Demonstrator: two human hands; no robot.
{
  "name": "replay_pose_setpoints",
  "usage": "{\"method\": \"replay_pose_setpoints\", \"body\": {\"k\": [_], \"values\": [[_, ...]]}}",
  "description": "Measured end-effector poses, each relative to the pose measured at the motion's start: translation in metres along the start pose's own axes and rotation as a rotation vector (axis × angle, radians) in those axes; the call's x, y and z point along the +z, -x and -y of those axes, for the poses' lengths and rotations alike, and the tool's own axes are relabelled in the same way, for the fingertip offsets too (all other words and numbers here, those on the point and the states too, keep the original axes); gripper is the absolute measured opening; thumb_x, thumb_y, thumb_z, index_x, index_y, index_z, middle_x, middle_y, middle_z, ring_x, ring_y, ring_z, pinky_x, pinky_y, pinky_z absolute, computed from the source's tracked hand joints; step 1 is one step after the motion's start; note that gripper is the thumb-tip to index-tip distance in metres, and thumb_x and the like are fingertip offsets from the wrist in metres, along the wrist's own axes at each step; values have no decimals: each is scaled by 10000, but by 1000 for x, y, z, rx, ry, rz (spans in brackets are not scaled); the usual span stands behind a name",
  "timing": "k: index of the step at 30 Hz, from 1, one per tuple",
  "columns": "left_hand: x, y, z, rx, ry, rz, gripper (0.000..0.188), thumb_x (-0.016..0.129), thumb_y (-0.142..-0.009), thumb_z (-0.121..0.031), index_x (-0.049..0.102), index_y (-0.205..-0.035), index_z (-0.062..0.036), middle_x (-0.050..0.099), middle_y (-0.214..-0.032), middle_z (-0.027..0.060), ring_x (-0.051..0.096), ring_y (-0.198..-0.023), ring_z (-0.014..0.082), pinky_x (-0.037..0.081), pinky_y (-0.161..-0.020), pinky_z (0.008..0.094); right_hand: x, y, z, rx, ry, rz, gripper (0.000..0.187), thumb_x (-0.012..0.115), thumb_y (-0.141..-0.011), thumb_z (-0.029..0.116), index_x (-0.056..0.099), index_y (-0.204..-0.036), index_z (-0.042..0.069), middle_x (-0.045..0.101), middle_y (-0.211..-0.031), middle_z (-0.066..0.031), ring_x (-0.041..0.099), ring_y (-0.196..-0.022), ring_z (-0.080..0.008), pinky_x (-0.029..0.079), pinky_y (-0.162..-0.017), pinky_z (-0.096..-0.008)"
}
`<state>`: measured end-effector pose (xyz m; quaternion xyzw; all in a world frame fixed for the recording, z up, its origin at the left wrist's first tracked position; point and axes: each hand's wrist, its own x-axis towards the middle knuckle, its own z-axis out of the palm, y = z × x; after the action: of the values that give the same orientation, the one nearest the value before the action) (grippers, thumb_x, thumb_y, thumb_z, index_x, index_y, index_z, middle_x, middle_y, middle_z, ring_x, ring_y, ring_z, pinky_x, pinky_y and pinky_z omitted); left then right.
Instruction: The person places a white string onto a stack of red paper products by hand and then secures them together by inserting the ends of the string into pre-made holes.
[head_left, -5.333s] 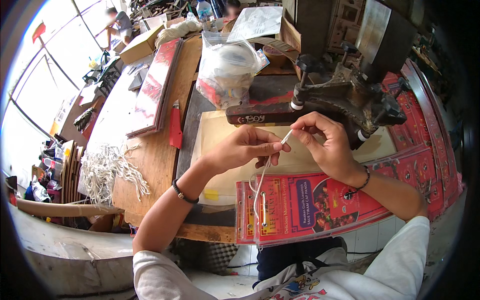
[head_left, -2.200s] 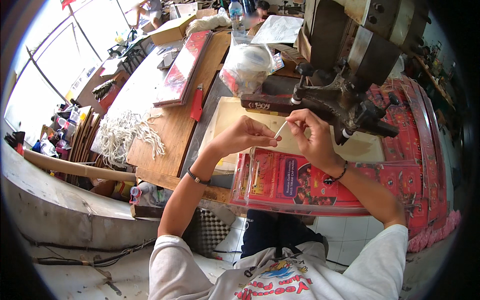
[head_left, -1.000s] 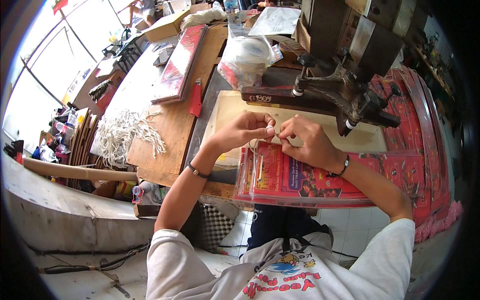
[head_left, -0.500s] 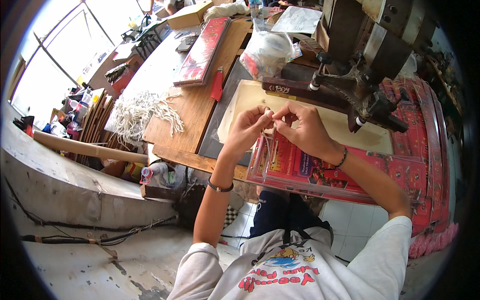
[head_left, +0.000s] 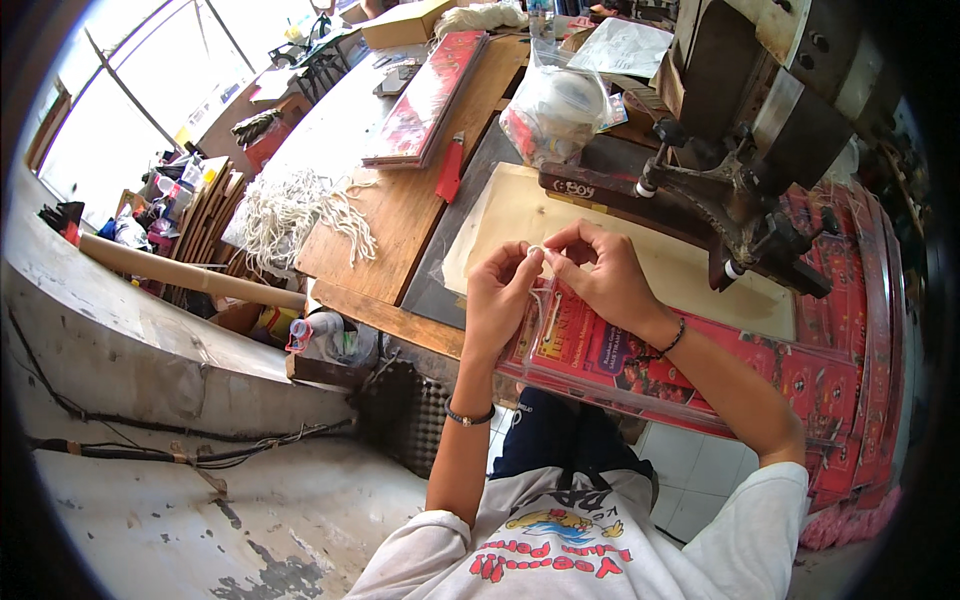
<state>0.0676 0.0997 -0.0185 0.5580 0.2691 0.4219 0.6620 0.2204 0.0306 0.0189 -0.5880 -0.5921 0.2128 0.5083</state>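
My left hand and my right hand meet over the near end of a press, thumbs and fingertips pinched together. Between them is a white cord, whose strands hang down to the left end of a stack of flat red printed sheets in clear plastic. How the cord is twisted or knotted at my fingertips is too small to see. The stack lies under my right wrist, along the table's near edge.
Beyond my hands, a dark metal press stands above a pale board. White cords lie piled on the wooden table at left, near a red cutter and another red stack. A plastic bag sits behind.
The whole view has shifted a little. My hands stay pinched together on the cord, with only a small change in finger position, and my left forearm is more upright.
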Motion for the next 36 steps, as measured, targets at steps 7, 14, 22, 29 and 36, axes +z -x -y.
{"method": "replay_pose_setpoints", "body": {"k": [7, 14, 22, 29, 36], "values": [[0, 3, -6, -18, 35, 3, 200, 646, -983, -156, 689, -1021, 35, 679, -874, 7, 593, -741, 37, 488, -665, 189, -3, -2, 5, 44, -79, 62, 191, 671, -925, 131, 706, -1034, -22, 737, -889, -116, 715, -786, -157, 565, -729, -298], [-3, 3, -5, -59, 180, -4, 253, 616, -1000, -177, 696, -1103, 39, 699, -909, 30, 592, -773, 42, 484, -678, 196, 0, -3, 3, -43, -82, 65, 184, 675, -923, 77, 726, -1082, 0, 726, -980, -132, 712, -870, -182, 561, -790, -306], [-3, 3, -6, -81, 206, 29, 252, 630, -999, -193, 693, -1087, 34, 704, -934, 30, 611, -814, 48, 498, -717, 196, 2, -4, -1, -66, -29, 39, 181, 698, -910, 87, 744, -1073, 22, 698, -970, -118, 702, -846, -192, 556, -764, -308], [-3, 3, -4, -27, 51, 49, 217, 620, -1004, -152, 657, -1108, 36, 692, -977, 26, 622, -890, 48, 504, -746, 198, -1, -6, -3, -64, -66, 68, 181, 693, -910, 72, 755, -1078, 49, 710, -979, -87, 686, -814, -152, 542, -744, -278], [-3, 3, -4, 5, 26, 60, 198, 588, -1017, -120, 631, -1130, 36, 671, -990, 23, 614, -889, 59, 502, -764, 202, 2, -3, -5, 20, -118, 79, 228, 674, -938, 142, 722, -1114, 5, 744, -957, -132, 694, -837, -132, 546, -763, -286]]}}
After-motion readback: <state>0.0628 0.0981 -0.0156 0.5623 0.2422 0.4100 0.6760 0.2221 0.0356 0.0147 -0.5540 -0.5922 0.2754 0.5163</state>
